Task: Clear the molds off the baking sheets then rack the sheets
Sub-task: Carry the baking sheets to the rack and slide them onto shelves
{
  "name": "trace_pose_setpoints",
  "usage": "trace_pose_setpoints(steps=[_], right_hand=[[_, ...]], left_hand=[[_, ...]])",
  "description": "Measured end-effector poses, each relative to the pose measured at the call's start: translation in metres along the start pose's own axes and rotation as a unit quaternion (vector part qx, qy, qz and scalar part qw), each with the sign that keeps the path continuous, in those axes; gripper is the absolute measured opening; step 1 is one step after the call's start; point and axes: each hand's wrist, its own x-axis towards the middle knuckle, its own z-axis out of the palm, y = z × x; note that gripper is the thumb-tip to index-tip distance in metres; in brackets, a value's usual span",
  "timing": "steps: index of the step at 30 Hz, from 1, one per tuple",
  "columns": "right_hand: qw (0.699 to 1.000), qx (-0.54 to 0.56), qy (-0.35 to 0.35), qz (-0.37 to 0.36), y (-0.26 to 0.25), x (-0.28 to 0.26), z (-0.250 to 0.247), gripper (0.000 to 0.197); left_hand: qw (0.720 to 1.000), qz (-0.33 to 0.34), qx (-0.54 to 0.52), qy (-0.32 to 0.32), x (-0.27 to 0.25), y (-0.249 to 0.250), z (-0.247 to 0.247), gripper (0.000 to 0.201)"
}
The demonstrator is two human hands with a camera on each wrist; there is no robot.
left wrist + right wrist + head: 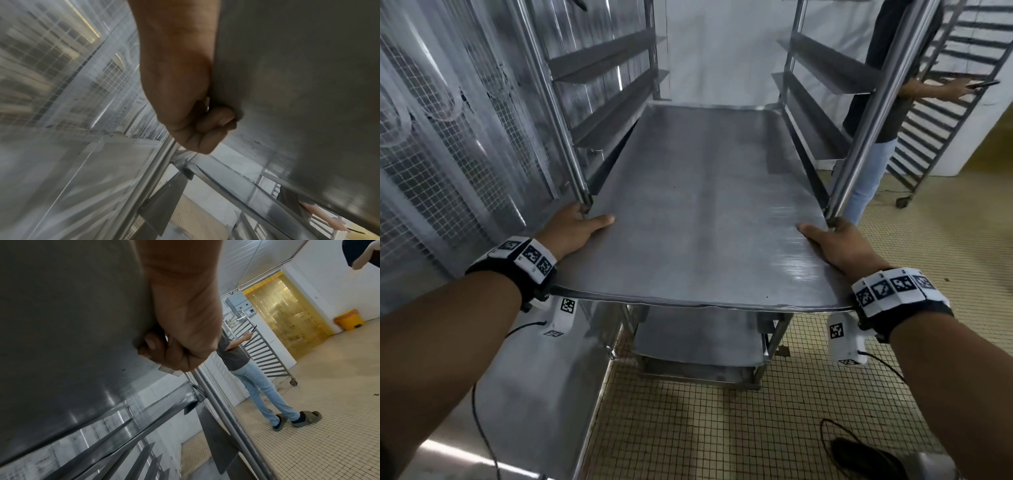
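Forearms reach out from the bottom of the head view, each wrist wrapped in a black band set with square black-and-white markers. The left hand (577, 224) grasps the left long edge of a baking sheet (702, 219), thumb flat on top; the left wrist view shows its fingers (213, 123) curled under the metal. The right hand (839, 245) holds the opposite edge the same way, thumb on top and fingers (152, 344) folded beneath.

The sheet is a wide, flat rectangle of dull grey metal with a low rolled rim, rounded corners and a faint brushed grain; nothing lies on it. Its near end sticks out toward the person while its far end sits between the shiny round uprights of a steel rack (558, 102), level with the angled side ledges. Another grey sheet (698, 346) lies lower in the same frame.

Floor (722, 428) below is small square tiles, pale yellow with dark joints. To the left stands a wall of wire mesh (431, 154) behind clear, glossy plastic. Farther right, another person (876, 113) in a dark top and light jeans touches a second, slatted rack (941, 113) on wheels. In the right wrist view a yellow strip curtain (285, 311) and a yellow bin (349, 319) stand at the back.
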Motion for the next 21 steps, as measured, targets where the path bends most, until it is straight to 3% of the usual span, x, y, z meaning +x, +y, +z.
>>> trace_pose_setpoints(steps=[11, 16, 18, 21], right_hand=[[0.998, -0.056, -0.015, 0.013, -0.016, -0.002, -0.002, 0.051], [0.994, -0.111, -0.019, 0.014, -0.018, -0.004, -0.007, 0.059], [0.989, -0.147, -0.022, 0.012, -0.021, -0.007, -0.015, 0.056], [0.979, -0.201, -0.007, -0.022, -0.028, -0.012, -0.031, 0.049]], left_hand=[[0.999, -0.021, 0.025, 0.002, 0.006, 0.006, -0.008, 0.029], [0.995, -0.028, 0.090, -0.013, 0.010, 0.002, -0.016, 0.080], [0.993, -0.025, 0.110, -0.017, 0.003, 0.009, -0.018, 0.067], [0.986, 0.020, 0.165, -0.031, -0.005, 0.021, -0.025, 0.026]])
